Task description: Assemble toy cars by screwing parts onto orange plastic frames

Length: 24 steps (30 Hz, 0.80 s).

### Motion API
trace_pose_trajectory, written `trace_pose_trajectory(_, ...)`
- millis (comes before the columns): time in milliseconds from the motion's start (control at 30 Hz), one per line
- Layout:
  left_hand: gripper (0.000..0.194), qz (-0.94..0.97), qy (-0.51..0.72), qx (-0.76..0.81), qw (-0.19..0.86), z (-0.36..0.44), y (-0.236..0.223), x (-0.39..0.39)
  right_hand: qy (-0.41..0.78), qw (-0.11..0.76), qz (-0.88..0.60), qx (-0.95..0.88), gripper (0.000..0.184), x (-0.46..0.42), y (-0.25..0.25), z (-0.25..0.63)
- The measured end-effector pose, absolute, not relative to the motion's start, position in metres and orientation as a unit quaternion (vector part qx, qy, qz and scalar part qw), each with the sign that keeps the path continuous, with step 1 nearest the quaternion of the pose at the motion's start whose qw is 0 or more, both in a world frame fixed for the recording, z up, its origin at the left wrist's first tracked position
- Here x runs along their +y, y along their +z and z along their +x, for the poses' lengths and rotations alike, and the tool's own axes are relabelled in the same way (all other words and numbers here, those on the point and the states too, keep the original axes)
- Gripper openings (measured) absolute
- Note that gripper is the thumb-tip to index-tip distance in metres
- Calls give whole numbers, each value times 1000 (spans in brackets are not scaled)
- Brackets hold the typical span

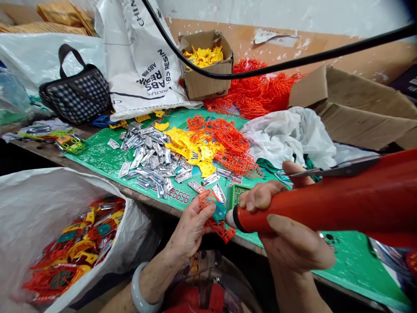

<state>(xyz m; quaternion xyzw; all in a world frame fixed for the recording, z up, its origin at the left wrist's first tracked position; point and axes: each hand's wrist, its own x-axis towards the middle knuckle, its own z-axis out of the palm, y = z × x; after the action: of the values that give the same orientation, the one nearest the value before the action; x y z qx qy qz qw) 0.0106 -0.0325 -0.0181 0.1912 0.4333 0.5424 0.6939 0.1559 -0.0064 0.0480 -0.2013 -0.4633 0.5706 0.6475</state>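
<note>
My left hand [191,230] pinches an orange lattice-like plastic part [224,230] with a teal piece [220,211] on it, just off the table's front edge. My right hand [286,234] is wrapped around a red electric screwdriver [312,204]. Its pale tip points left and meets the teal piece; whether a screw is there is hidden. Beyond the hands lie a pile of silvery parts [153,152], yellow plastic parts [195,148] and orange lattice parts [228,139]. A small green basket [237,195] stands right behind the screwdriver's tip.
A white sack [130,208] of assembled orange and yellow parts stands at the left. Behind the green sheet [94,152] are a checkered bag [78,93], a printed resin sack [143,65], a carton of yellow parts [208,78] and a larger carton [365,108]. A black cable [228,75] crosses overhead.
</note>
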Motion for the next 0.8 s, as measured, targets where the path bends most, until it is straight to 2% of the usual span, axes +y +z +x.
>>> trace_pose_trajectory(167, 42, 191, 543, 436, 692, 11, -18, -32, 573, 644, -204, -464, 48, -7, 47, 156)
trace_pose_trajectory(567, 53, 178, 549, 450, 681, 12, -15, -33, 572, 641, -199, -471, 39, -9, 45, 154)
trace_pose_trajectory(800, 48, 176, 550, 451, 680, 14, -14, -36, 553, 623, -221, -507, 51, -13, 41, 152)
